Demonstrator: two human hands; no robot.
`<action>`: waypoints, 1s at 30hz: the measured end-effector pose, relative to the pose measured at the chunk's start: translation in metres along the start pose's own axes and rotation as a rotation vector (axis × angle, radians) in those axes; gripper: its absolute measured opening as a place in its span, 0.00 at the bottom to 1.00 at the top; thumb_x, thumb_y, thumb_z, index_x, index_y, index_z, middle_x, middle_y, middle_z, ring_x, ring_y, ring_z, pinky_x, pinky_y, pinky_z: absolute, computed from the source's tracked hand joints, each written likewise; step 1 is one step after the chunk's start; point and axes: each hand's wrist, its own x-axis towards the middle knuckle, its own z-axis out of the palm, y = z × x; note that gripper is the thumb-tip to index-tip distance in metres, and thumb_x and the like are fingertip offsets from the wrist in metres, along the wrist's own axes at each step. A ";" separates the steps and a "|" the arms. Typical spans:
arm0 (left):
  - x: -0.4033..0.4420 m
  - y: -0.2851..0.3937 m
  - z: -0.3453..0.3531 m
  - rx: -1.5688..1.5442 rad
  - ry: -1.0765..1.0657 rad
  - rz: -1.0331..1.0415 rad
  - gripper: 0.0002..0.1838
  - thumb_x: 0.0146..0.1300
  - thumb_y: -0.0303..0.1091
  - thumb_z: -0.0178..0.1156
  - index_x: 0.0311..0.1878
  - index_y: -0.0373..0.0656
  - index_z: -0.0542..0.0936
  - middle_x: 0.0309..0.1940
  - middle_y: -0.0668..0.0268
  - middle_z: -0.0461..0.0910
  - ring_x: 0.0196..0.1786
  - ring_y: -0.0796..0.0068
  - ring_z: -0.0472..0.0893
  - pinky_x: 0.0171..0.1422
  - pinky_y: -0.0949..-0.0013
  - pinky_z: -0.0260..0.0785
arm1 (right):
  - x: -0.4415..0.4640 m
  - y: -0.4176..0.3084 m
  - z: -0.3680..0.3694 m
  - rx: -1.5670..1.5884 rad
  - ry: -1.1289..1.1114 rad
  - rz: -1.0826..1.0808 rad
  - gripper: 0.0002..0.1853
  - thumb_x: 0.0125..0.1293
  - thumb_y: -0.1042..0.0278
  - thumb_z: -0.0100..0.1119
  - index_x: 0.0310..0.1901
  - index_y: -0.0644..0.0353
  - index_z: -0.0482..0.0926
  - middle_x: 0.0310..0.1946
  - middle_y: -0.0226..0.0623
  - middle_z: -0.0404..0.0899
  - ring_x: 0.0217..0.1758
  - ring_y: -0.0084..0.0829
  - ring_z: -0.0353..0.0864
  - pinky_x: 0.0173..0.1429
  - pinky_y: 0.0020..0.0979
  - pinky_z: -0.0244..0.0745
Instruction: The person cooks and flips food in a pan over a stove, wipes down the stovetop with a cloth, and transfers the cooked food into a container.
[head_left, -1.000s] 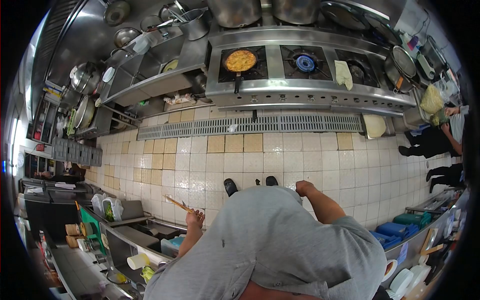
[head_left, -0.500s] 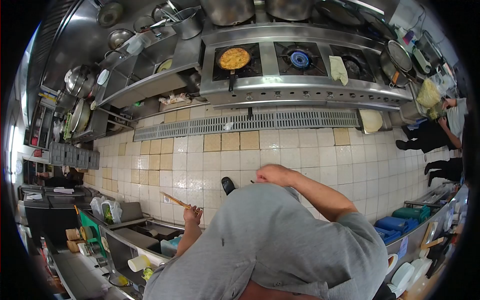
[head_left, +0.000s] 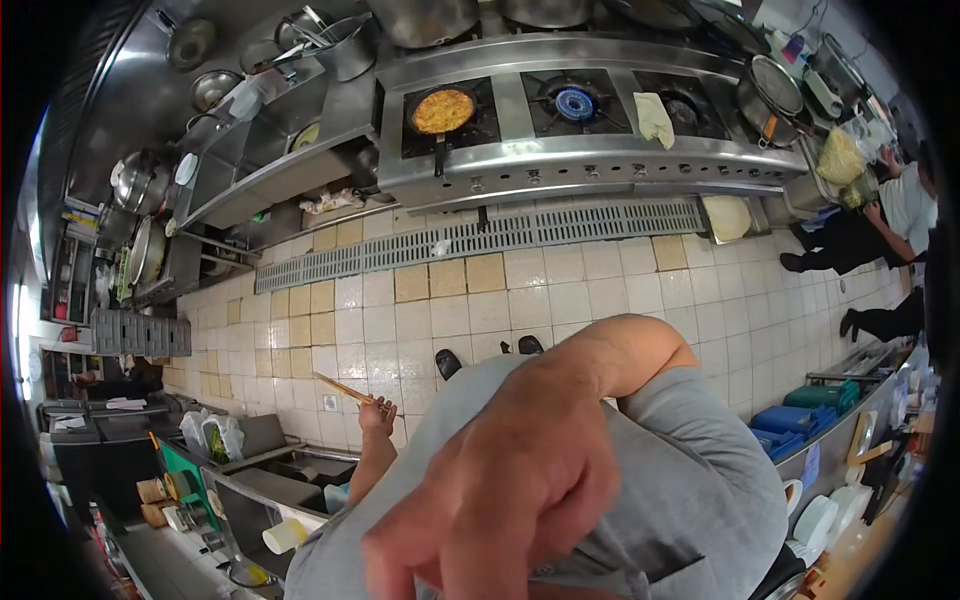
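Low at my left side, my left hand (head_left: pixel 376 415) is closed around long wooden chopsticks (head_left: pixel 340 386), whose tips point away toward the far left. My right hand (head_left: pixel 510 480) is raised close to the camera, in front of my grey shirt (head_left: pixel 670 490). Its fingers are bent and somewhat apart; nothing shows in them, and the fingertips run off the lower edge. Across the floor, a frying pan with a flat golden-brown, omelette-like food (head_left: pixel 443 111) sits on the left burner of the stove (head_left: pixel 590 158), its handle toward me. Neither hand touches it.
A blue flame (head_left: pixel 575 103) burns on the middle burner. A pale cloth (head_left: pixel 654 120) lies by the right burner. A floor grate (head_left: pixel 480 238) runs before the stove. Other people (head_left: pixel 870 220) stand at the right. Counters with blue bins (head_left: pixel 785 430) and a yellowish container (head_left: pixel 284 536) are behind me.
My right hand has come up from in front of my body to near the camera. My left hand keeps the chopsticks. The view has shifted slightly, and both shoes now show.
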 end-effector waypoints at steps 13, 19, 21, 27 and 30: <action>-0.008 -0.022 -0.025 -0.063 0.059 -0.052 0.15 0.68 0.27 0.45 0.57 0.53 0.65 0.45 0.63 0.72 0.43 0.62 0.75 0.48 0.53 0.72 | 0.017 -0.012 -0.010 -0.077 -0.202 0.069 0.13 0.68 0.76 0.43 0.50 0.68 0.74 0.51 0.52 0.71 0.57 0.43 0.72 0.55 0.39 0.70; -0.006 -0.022 -0.023 -0.049 0.028 0.000 0.17 0.69 0.29 0.45 0.60 0.54 0.65 0.46 0.64 0.73 0.44 0.63 0.75 0.49 0.53 0.73 | 0.013 0.013 -0.011 -0.227 -0.082 -0.388 0.13 0.69 0.73 0.43 0.50 0.67 0.74 0.53 0.55 0.70 0.58 0.44 0.71 0.57 0.39 0.69; -0.007 -0.020 -0.021 -0.049 0.024 0.003 0.18 0.69 0.30 0.46 0.61 0.54 0.64 0.46 0.64 0.73 0.44 0.63 0.75 0.49 0.53 0.73 | 0.011 0.013 -0.011 -0.219 -0.083 -0.372 0.14 0.69 0.73 0.43 0.50 0.67 0.75 0.53 0.54 0.70 0.58 0.44 0.71 0.57 0.39 0.69; -0.020 -0.007 -0.009 -0.027 0.045 0.000 0.18 0.69 0.31 0.47 0.61 0.54 0.64 0.48 0.63 0.72 0.45 0.63 0.76 0.49 0.54 0.74 | 0.022 0.002 -0.029 -0.513 -0.318 -0.591 0.15 0.67 0.62 0.48 0.48 0.62 0.77 0.52 0.46 0.72 0.56 0.44 0.72 0.64 0.43 0.62; -0.019 -0.010 -0.013 -0.031 0.041 -0.005 0.18 0.69 0.31 0.47 0.61 0.54 0.65 0.48 0.63 0.72 0.45 0.63 0.76 0.49 0.54 0.74 | -0.008 -0.032 -0.030 -0.426 0.075 0.097 0.07 0.67 0.69 0.53 0.43 0.59 0.74 0.51 0.44 0.73 0.52 0.35 0.75 0.52 0.33 0.70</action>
